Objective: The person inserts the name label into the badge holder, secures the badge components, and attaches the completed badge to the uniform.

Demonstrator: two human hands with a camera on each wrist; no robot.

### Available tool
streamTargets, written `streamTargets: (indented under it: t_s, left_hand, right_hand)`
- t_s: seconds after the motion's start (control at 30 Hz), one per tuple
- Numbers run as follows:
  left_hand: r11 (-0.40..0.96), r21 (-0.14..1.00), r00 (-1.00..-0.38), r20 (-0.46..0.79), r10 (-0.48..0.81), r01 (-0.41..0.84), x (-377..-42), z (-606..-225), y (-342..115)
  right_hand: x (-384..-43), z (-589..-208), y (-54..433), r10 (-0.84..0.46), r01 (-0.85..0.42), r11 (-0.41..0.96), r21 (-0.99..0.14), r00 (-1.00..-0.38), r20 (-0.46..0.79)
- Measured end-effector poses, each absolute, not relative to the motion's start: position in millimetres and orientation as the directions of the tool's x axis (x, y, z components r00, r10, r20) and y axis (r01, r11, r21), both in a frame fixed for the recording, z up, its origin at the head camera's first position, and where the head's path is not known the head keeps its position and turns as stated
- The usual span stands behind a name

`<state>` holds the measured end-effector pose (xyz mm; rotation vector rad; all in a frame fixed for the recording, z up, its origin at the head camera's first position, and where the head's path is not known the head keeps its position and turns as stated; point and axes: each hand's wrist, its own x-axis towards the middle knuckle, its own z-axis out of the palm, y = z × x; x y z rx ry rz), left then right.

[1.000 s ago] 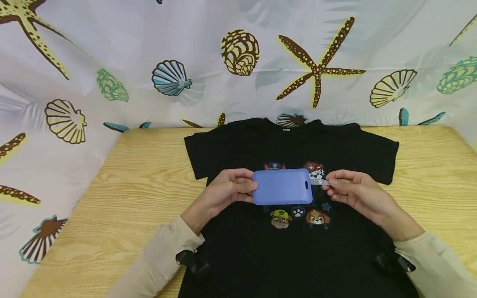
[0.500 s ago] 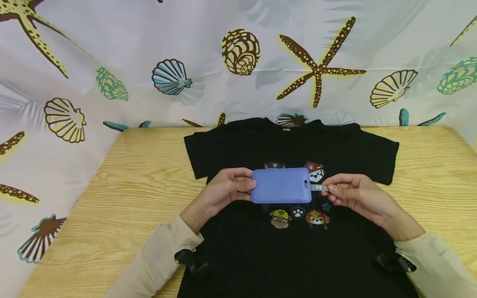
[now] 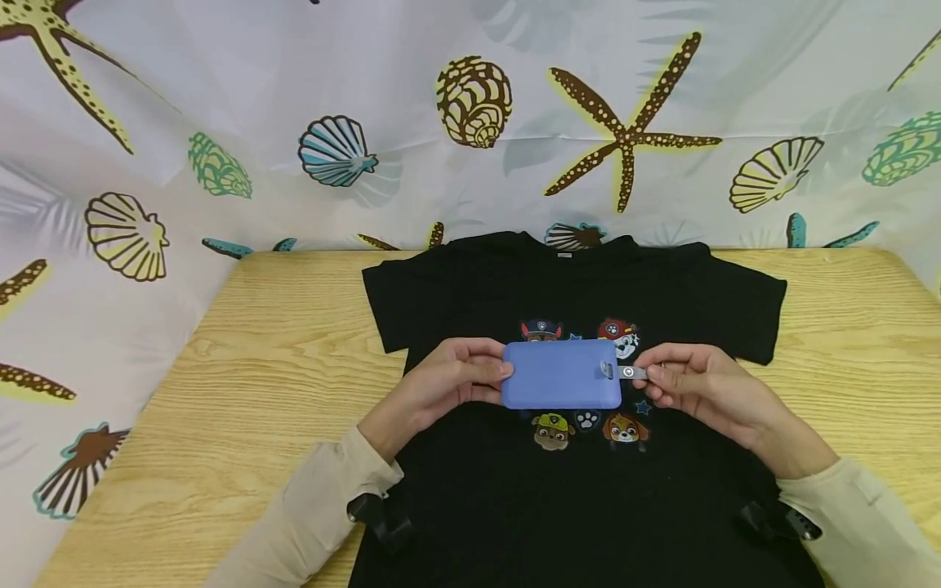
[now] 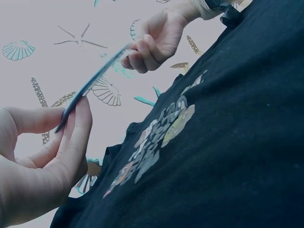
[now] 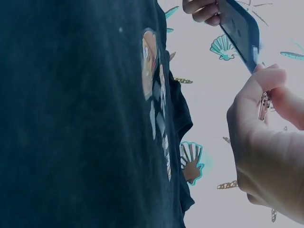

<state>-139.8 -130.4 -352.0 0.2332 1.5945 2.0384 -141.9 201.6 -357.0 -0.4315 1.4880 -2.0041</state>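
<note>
A blue badge holder (image 3: 562,376) is held flat above a black T-shirt (image 3: 588,506), its slotted end to the right. My left hand (image 3: 456,380) pinches its left end, thumb on top. At the slot sits a short grey strap (image 3: 627,372) with a round snap. My right hand (image 3: 698,392) pinches the strap's outer end between thumb and finger. In the left wrist view the badge holder (image 4: 97,76) shows edge-on, tilted between both hands. The right wrist view shows a metal clip (image 5: 264,105) between the right fingers, partly hidden.
The T-shirt lies spread on a wooden table (image 3: 294,343), cartoon dog prints (image 3: 551,433) on its chest. Behind and to the left hangs a white cloth (image 3: 412,90) with shells and starfish. Each wrist wears a black strap (image 3: 378,518).
The badge holder and left hand have dipped slightly toward me and a little right. The strap's loop now shows at the slot. My right hand keeps its pinch, almost still.
</note>
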Motion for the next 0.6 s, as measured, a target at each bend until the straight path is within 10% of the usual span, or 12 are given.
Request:
streamTargets:
  t_s: [0.4, 0.6]
  left_hand:
    - [-0.003, 0.966, -0.816, -0.217, 0.536, -0.259, -137.0, -359.2, -123.1]
    - [0.207, 0.978, -0.833, -0.086, 0.547, 0.035, -126.1, -349.4, -113.5]
  right_hand:
    - [-121.2, -339.7, 187.7, -0.685, 0.221, -0.344, -0.913, -0.723, 0.084]
    - [-110.8, -329.9, 181.5, -0.667, 0.182, -0.301, -0.936, -0.742, 0.07]
